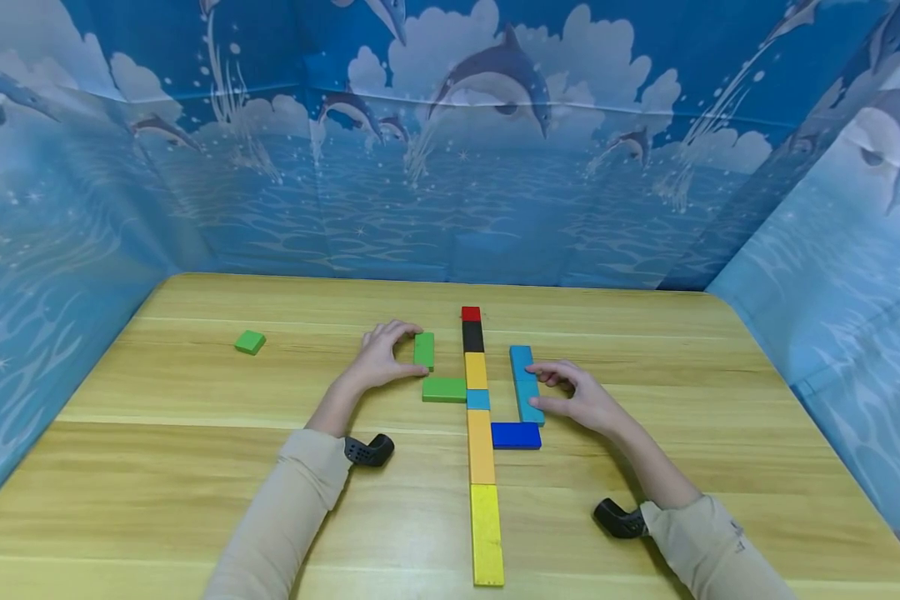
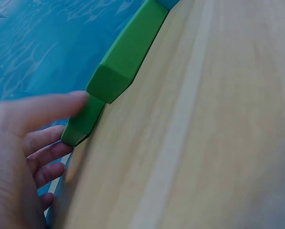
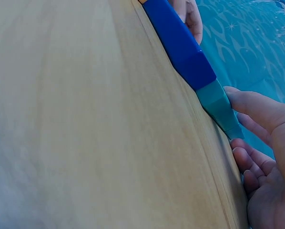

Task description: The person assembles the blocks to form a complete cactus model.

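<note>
In the head view my left hand point(image 1: 381, 357) holds an upright-lying green block point(image 1: 423, 352) by its two ends, thumb at the near end and index finger at the far end. Just below it lies a second green block point(image 1: 444, 389), set crosswise against the central row. My right hand point(image 1: 576, 396) touches the right side of two light blue blocks, the far one point(image 1: 521, 363) and the near one point(image 1: 528, 403), with fingertips and thumb. Under their near end a dark blue block point(image 1: 516, 435) lies crosswise. In the right wrist view the thumb point(image 3: 249, 102) rests on light blue.
A central row of blocks runs away from me: yellow point(image 1: 487, 533), orange point(image 1: 482, 446), small light blue point(image 1: 477, 399), amber point(image 1: 476, 370), black point(image 1: 472, 337) and red point(image 1: 470, 313). A small green block point(image 1: 251, 342) lies far left on the wooden table point(image 1: 157, 483). Dolphin-print cloth point(image 1: 450, 208) surrounds the back and sides.
</note>
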`<move>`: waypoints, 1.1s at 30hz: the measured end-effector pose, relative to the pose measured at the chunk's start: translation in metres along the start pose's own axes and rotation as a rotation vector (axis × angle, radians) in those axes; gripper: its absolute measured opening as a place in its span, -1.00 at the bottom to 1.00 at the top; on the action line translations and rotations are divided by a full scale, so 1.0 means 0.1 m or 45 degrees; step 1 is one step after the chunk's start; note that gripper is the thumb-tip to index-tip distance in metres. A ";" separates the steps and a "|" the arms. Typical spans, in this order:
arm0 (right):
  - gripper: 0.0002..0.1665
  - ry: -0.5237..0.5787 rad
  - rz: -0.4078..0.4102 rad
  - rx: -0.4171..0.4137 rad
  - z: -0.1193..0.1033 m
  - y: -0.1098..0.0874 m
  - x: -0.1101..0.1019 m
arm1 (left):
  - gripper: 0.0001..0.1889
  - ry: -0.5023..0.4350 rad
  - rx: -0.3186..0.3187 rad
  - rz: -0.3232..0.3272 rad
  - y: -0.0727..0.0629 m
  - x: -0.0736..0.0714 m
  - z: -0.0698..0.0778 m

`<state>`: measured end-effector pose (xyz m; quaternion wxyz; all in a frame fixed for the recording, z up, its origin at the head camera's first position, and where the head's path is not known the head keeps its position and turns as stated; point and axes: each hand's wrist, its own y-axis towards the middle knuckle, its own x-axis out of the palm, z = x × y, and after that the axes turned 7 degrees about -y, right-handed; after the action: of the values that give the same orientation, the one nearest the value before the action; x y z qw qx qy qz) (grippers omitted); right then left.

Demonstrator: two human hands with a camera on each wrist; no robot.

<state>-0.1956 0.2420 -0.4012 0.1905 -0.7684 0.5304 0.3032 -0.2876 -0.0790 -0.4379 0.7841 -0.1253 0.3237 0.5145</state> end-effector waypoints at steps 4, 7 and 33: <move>-0.45 0.003 0.000 0.002 -0.01 0.00 0.00 | -0.50 -0.041 0.023 -0.015 -0.01 -0.01 -0.01; -0.45 0.003 -0.002 -0.001 -0.01 0.00 0.00 | -0.55 -0.049 0.042 -0.017 -0.01 -0.01 -0.02; -0.46 -0.003 0.001 0.001 -0.03 0.00 -0.01 | -0.55 -0.118 0.100 -0.018 -0.02 -0.01 -0.04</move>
<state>-0.1950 0.2407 -0.3986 0.1913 -0.7678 0.5305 0.3041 -0.2871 -0.0827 -0.4405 0.8060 -0.0729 0.3061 0.5013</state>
